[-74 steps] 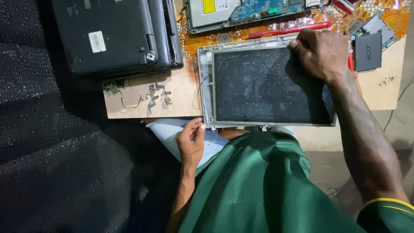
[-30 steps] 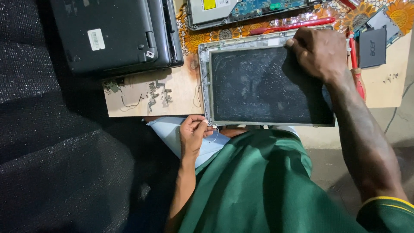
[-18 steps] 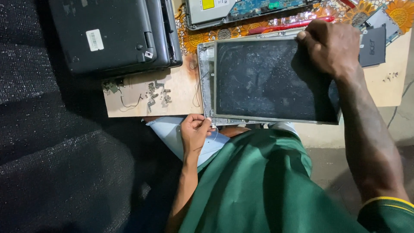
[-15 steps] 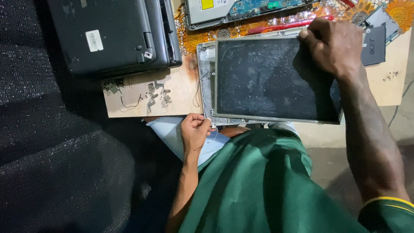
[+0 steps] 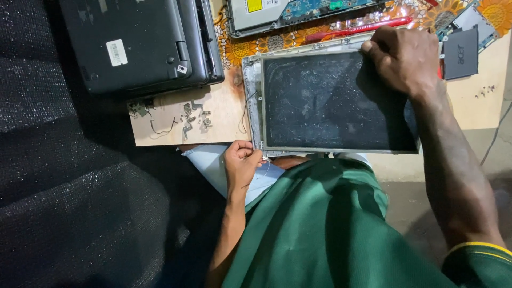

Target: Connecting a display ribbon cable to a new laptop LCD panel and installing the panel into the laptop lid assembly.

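Screen panel (image 5: 336, 101), one dusty dark rectangle in a grey metal frame, lies flat on the counter (image 5: 213, 122) between the two hands: the right hand (image 5: 405, 58) has its grip closed over the far right corner, while the left hand (image 5: 242, 162) is curled shut, pinching at the near left corner. Beyond it lie one red screwdriver (image 5: 357, 29), one circuit board (image 5: 298, 10) and one black laptop (image 5: 138, 42).

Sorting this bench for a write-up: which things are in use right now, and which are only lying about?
In use:
- screen panel, right hand on its far corner
- left hand at its near corner

Lying about:
- black laptop
- red screwdriver
- hinge parts
- circuit board
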